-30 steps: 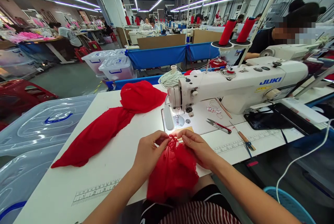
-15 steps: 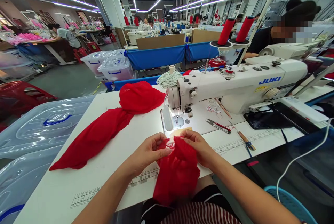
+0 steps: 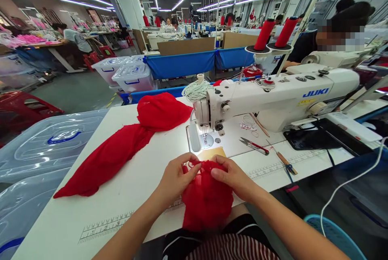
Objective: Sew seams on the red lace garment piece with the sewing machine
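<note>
My left hand point(image 3: 176, 177) and my right hand point(image 3: 232, 175) both pinch the top edge of a small bunched piece of red mesh fabric point(image 3: 207, 199). It hangs over the front edge of the white sewing table point(image 3: 130, 183), just in front of the needle plate of the white JUKI sewing machine point(image 3: 273, 96). The fingers of both hands are closed on the cloth. A long red fabric piece point(image 3: 121, 147) lies across the table to the left, apart from my hands.
Thread snips point(image 3: 253, 145) and a wooden-handled tool point(image 3: 283, 160) lie right of the needle. A black tablet point(image 3: 315, 139) sits under the machine arm. Clear plastic bin lids point(image 3: 51, 143) stand at the left. Another person point(image 3: 327, 38) works behind the machine. Red thread cones point(image 3: 274, 34) stand above.
My hands have drawn closer together and slightly nearer to me, gathering the red mesh into a tighter bunch. The long fabric on the left has not moved.
</note>
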